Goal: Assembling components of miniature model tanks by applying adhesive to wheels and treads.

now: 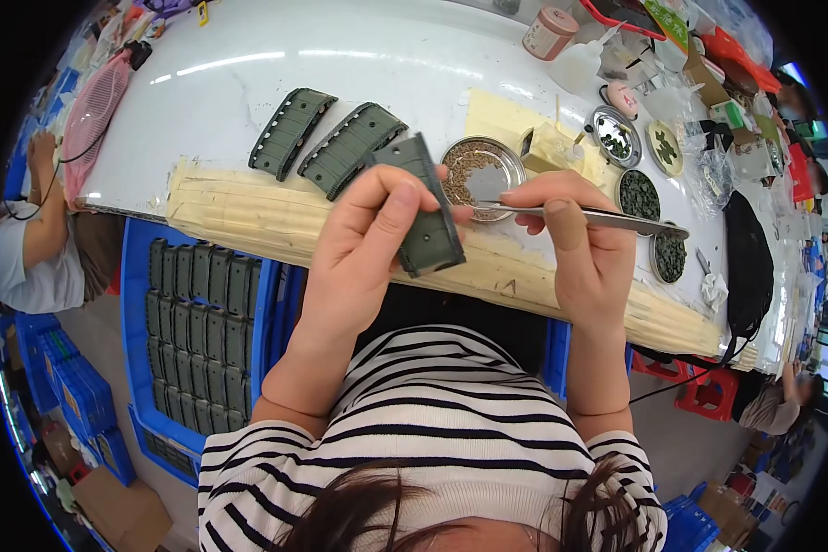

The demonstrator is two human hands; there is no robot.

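My left hand [359,235] grips a dark green curved plastic housing [430,241], tilted above the table's front edge. Between the fingers of my right hand [584,244] is a pair of metal tweezers [621,222]. Their tips point left toward the housing, close to its right side; whether they hold anything is too small to tell. Just beyond lies a round metal tin [522,166] with many small brown pieces [467,158] in it. Two similar housings, one at the left [290,133] and one nearer the middle [353,149], rest on the white table.
A blue crate [138,368] with rows of green housings stands lower left. Beige tape or board [239,202] covers the table edge. At right are dishes of dark green pieces [638,195], a small yellowish box [552,147] and a black bag [748,267]. Other people sit at both sides.
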